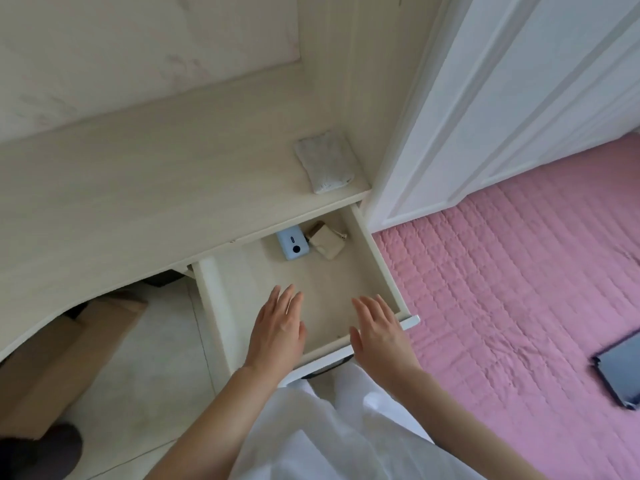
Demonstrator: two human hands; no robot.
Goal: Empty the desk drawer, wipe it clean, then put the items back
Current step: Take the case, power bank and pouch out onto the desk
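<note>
The cream desk drawer [375, 251] stands pulled out below the desktop. At its back lie a light blue power bank [291, 244] and a small beige pouch [327, 241], side by side and touching. My left hand [278, 327] and my right hand [377, 329] hover flat over the drawer's front half, fingers straight, holding nothing. A folded grey-white cloth [323, 162] lies on the desktop's right end, just above the drawer.
The pale wooden desktop [138, 188] spreads to the left. A white door [502, 109] stands at the right, beside a pink quilted bed cover [502, 289] with a dark tablet [620, 368] on it. A cardboard box [62, 368] sits under the desk.
</note>
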